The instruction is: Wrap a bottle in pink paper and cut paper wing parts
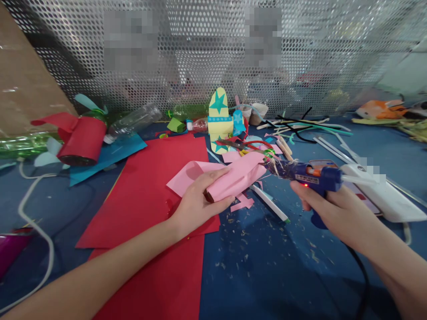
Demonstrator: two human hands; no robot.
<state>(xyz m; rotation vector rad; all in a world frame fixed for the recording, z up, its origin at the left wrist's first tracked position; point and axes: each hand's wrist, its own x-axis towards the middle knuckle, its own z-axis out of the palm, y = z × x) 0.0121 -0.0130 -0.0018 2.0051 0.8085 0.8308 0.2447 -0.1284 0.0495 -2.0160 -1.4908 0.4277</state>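
My left hand [200, 195] is wrapped round a pink paper-covered bottle [235, 177], lying on its side with its green-capped end towards the right. A loose flap of the pink paper sticks out to the left behind my fingers. In my right hand [340, 206] is a blue hot glue gun [308, 175] with a small red light on. Its nozzle, tangled with glue strings, points left at the bottle's capped end; whether they touch I cannot tell. Red paper sheets [167, 178] lie under my left hand and forearm.
A yellow paper plane with blue stars [218, 104] stands behind the bottle. At the left are a red-wrapped bottle [83, 140] and a clear bottle [136, 120]. Scissors [233, 144], pipe cleaners [300, 126], a white power bank [383, 191] and a white pen [270, 203] lie around. A perforated metal panel [200, 49] rises behind.
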